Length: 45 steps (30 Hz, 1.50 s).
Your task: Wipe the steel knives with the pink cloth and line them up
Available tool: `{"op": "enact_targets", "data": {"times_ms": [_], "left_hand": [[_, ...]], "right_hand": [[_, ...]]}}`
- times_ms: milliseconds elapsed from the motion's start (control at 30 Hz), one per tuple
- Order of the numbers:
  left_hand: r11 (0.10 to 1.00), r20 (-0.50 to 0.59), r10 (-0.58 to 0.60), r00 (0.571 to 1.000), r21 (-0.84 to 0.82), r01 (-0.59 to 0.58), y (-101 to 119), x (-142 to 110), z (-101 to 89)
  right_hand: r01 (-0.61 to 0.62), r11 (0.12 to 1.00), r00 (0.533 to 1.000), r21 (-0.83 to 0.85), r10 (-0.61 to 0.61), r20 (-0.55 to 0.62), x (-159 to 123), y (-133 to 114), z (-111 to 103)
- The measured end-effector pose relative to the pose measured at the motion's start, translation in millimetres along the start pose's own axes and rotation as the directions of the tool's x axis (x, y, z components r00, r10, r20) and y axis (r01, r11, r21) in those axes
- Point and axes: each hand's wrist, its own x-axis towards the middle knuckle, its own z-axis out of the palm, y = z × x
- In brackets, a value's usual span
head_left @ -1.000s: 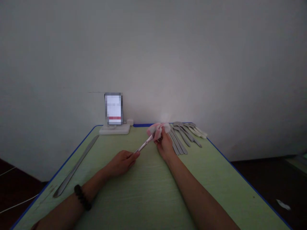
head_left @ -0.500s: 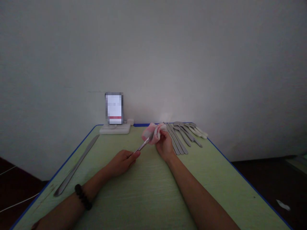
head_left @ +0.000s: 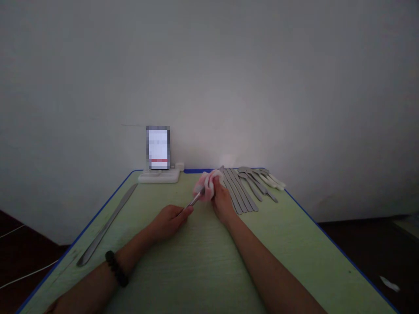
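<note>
My left hand (head_left: 172,221) is closed round the handle of a metal table knife (head_left: 195,200), which slants up and to the right over the table. The knife's far end is wrapped in a pink and white cloth (head_left: 207,186) and hidden by it. Bunched round that end, the cloth is pinched in the fingers of my right hand (head_left: 224,203). Just right of my right hand lie several flat metal knives (head_left: 240,192), side by side. Another table knife (head_left: 108,224) lies alone along the table's left side.
Spoons (head_left: 250,185) and white-handled cutlery (head_left: 273,181) lie at the back right of the green table (head_left: 196,270). At the back left, a phone (head_left: 159,148) stands upright by a white power strip (head_left: 159,176) with a plug in it. A wall rises behind the blue table edge.
My right hand and the cloth have slid slightly down along the knife towards my left hand, covering more of it. The whole view has shifted a little.
</note>
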Motion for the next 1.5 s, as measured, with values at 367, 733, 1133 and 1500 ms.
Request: {"op": "enact_targets", "data": {"times_ms": [367, 733, 1133, 1500], "left_hand": [[0.999, -0.035, -0.010, 0.999, -0.038, 0.009, 2, 1, 1.0], [0.935, -0.189, -0.021, 0.982, 0.344, 0.086, 9, 0, 1.2], [0.814, -0.128, -0.037, 0.991, 0.571, 0.104, 16, -2, 0.1], [0.819, -0.164, -0.068, 0.984, 0.554, 0.149, 16, -1, 0.5]], "right_hand": [[-0.232, 0.910, 0.970, 0.343, 0.191, 0.151, -1, 7, 13], [-0.229, 0.864, 0.968, 0.449, 0.151, 0.202, -5, -7, 10], [-0.189, 0.945, 0.977, 0.268, 0.208, -0.043, -4, 10, 10], [-0.116, 0.835, 0.985, 0.538, 0.168, -0.048, 2, -8, 2]]}}
